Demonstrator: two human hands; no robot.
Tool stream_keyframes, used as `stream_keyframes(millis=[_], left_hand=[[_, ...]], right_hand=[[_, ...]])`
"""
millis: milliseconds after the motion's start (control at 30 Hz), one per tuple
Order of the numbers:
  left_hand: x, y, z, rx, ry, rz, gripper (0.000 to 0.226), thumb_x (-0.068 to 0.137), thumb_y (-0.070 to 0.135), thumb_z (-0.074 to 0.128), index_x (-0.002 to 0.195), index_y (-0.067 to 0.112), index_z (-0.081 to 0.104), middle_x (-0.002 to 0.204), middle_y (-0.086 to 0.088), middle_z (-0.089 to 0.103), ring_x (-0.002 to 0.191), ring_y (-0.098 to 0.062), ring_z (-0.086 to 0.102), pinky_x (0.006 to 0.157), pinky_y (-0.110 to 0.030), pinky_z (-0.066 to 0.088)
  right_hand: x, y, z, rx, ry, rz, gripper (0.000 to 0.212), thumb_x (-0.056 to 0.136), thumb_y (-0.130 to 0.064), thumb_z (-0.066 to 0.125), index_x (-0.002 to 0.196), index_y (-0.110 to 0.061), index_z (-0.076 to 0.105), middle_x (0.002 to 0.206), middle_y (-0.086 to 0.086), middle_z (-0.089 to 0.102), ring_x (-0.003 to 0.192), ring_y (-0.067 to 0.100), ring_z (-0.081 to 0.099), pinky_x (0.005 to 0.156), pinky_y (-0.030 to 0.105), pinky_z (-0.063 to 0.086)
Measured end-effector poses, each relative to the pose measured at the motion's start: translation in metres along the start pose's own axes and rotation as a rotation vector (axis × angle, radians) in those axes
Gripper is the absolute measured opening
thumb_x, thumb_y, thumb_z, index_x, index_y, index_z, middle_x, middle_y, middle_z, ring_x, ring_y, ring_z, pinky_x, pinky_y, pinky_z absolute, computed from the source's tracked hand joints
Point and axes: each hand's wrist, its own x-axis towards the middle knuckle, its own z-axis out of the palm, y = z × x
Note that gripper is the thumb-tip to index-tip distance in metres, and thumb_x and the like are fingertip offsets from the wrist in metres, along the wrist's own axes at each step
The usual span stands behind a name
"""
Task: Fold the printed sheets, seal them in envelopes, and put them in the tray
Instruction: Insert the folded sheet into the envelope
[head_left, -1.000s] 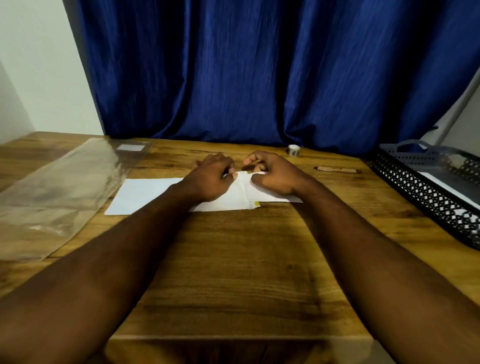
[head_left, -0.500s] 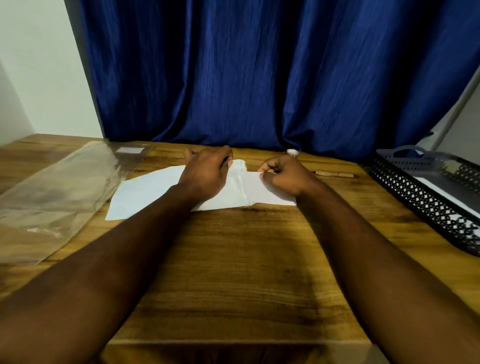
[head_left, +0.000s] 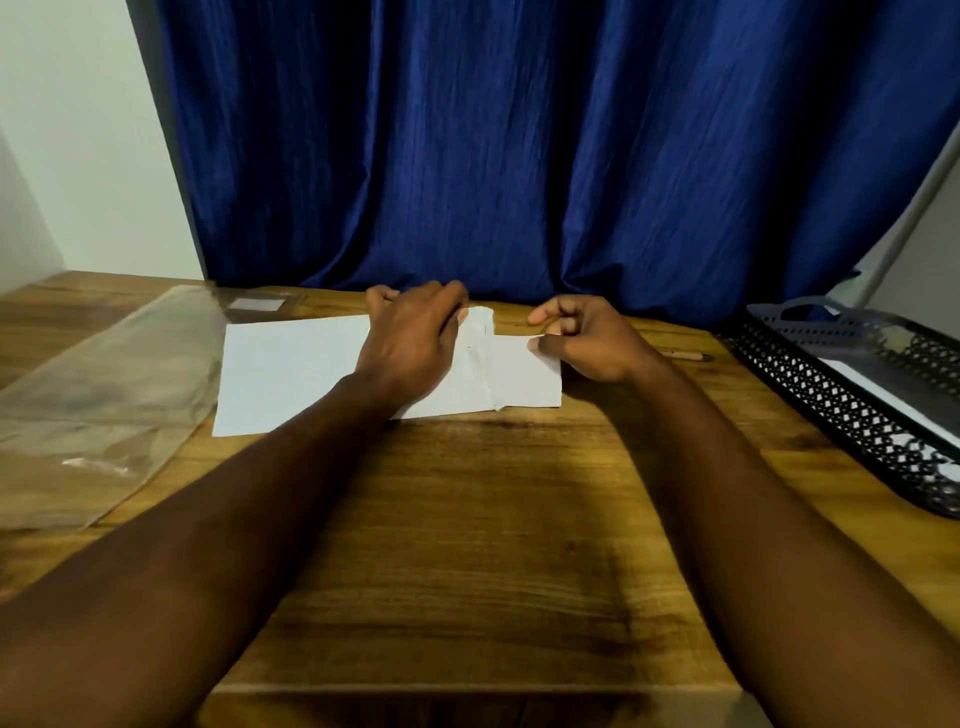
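On the wooden table (head_left: 467, 519), a clear plastic sleeve (head_left: 98, 395) lies flat at about nine to ten o'clock, with a small white label (head_left: 257, 304) near its far end; just beside it, at eleven o'clock, a white sheet (head_left: 291, 374) lies flat, its near left corner close to the sleeve's edge; the left hand (head_left: 410, 338) rests palm down on the right part of this sheet at twelve o'clock, knuckles up and fingers curled, the tips at a raised bit of white paper on the far edge; whether they pinch that edge or only press on it cannot be told, since the thumb is hidden; at the sheet's right end, just past twelve o'clock, sits a smaller folded piece (head_left: 524, 374), divided from the rest by a crease running toward six o'clock; whether it is part of the same sheet is unclear; the right hand (head_left: 592, 338) lies at its right side with fingers bent, thumb and forefinger nipping its far right corner; a pen (head_left: 685, 355) lies beyond that wrist at one to two o'clock; the black perforated tray (head_left: 831, 395) stands at three o'clock, well apart from the hands, with something flat and white inside; a blue curtain (head_left: 519, 145) hangs behind the table at twelve o'clock.
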Motion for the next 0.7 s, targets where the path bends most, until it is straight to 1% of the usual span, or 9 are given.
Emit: stream_keyframes(millis=[67, 167, 267, 400, 433, 500, 567, 633, 700], left_hand=[[0.001, 0.001, 0.0, 0.013, 0.01, -0.003, 0.014, 0.109, 0.03, 0.042, 0.104, 0.033, 0.055, 0.096, 0.01, 0.062, 0.09, -0.012, 0.056, 0.096, -0.042, 0.026], [0.001, 0.003, 0.0, 0.012, 0.017, 0.006, 0.014, 0.109, 0.028, 0.043, 0.105, 0.033, 0.056, 0.097, 0.009, 0.063, 0.091, -0.013, 0.056, 0.096, -0.041, 0.025], [0.0, 0.006, -0.001, -0.005, 0.023, 0.02, 0.013, 0.108, 0.027, 0.044, 0.106, 0.03, 0.057, 0.096, 0.008, 0.063, 0.09, -0.014, 0.055, 0.094, -0.04, 0.024], [0.0, 0.003, -0.001, 0.01, 0.043, -0.002, 0.013, 0.109, 0.028, 0.043, 0.106, 0.032, 0.055, 0.096, 0.009, 0.063, 0.09, -0.013, 0.056, 0.094, -0.041, 0.026], [0.0, 0.003, -0.002, 0.009, 0.046, -0.012, 0.013, 0.109, 0.028, 0.043, 0.105, 0.032, 0.055, 0.096, 0.009, 0.063, 0.089, -0.013, 0.056, 0.094, -0.04, 0.025], [0.001, 0.003, -0.001, 0.011, 0.05, -0.018, 0.014, 0.109, 0.029, 0.042, 0.105, 0.032, 0.055, 0.096, 0.009, 0.063, 0.089, -0.012, 0.056, 0.093, -0.038, 0.023], [0.0, 0.004, 0.0, 0.009, 0.05, -0.012, 0.014, 0.109, 0.029, 0.041, 0.104, 0.032, 0.054, 0.095, 0.009, 0.063, 0.088, -0.012, 0.055, 0.092, -0.038, 0.023], [0.0, 0.003, 0.001, 0.008, 0.057, 0.001, 0.013, 0.109, 0.028, 0.042, 0.103, 0.032, 0.053, 0.092, 0.009, 0.061, 0.087, -0.012, 0.054, 0.089, -0.037, 0.022], [0.0, 0.003, 0.001, 0.011, 0.061, 0.007, 0.014, 0.109, 0.029, 0.041, 0.103, 0.032, 0.053, 0.091, 0.01, 0.06, 0.085, -0.012, 0.054, 0.088, -0.037, 0.021]], right_hand=[[0.0, -0.003, 0.01, 0.04, 0.053, -0.053, 0.026, 0.093, -0.006, 0.079, 0.116, -0.015, 0.069, 0.078, 0.001, 0.071, 0.066, 0.002, 0.064, 0.062, 0.02, 0.053], [-0.006, -0.012, 0.035, 0.184, 0.099, -0.146, 0.029, 0.091, -0.001, 0.08, 0.116, -0.01, 0.068, 0.088, 0.015, 0.072, 0.07, 0.007, 0.061, 0.064, 0.022, 0.052], [-0.007, -0.015, 0.049, 0.175, 0.101, -0.22, 0.03, 0.091, -0.004, 0.081, 0.117, -0.012, 0.067, 0.091, 0.01, 0.077, 0.073, 0.007, 0.065, 0.069, 0.025, 0.054], [-0.001, -0.012, 0.039, 0.209, 0.099, -0.102, 0.037, 0.096, -0.001, 0.07, 0.125, -0.022, 0.063, 0.092, 0.01, 0.08, 0.087, 0.024, 0.077, 0.08, 0.041, 0.062], [0.0, -0.012, 0.036, 0.201, 0.079, -0.071, 0.04, 0.096, 0.001, 0.069, 0.126, -0.025, 0.061, 0.092, 0.008, 0.081, 0.087, 0.024, 0.078, 0.081, 0.042, 0.063], [-0.001, -0.009, 0.036, 0.223, 0.036, -0.05, 0.046, 0.094, 0.003, 0.072, 0.127, -0.026, 0.059, 0.093, 0.006, 0.082, 0.084, 0.016, 0.079, 0.078, 0.037, 0.065], [0.0, -0.007, 0.042, 0.224, 0.033, -0.076, 0.047, 0.092, 0.001, 0.076, 0.128, -0.023, 0.058, 0.093, 0.006, 0.082, 0.084, 0.016, 0.08, 0.08, 0.036, 0.066], [0.0, -0.004, 0.052, 0.199, 0.078, -0.122, 0.047, 0.09, -0.002, 0.08, 0.125, -0.022, 0.057, 0.092, 0.005, 0.081, 0.083, 0.018, 0.079, 0.082, 0.039, 0.066], [0.0, -0.004, 0.06, 0.184, 0.138, -0.179, 0.048, 0.086, 0.0, 0.08, 0.122, -0.022, 0.056, 0.09, 0.005, 0.079, 0.076, 0.018, 0.076, 0.073, 0.039, 0.064]])
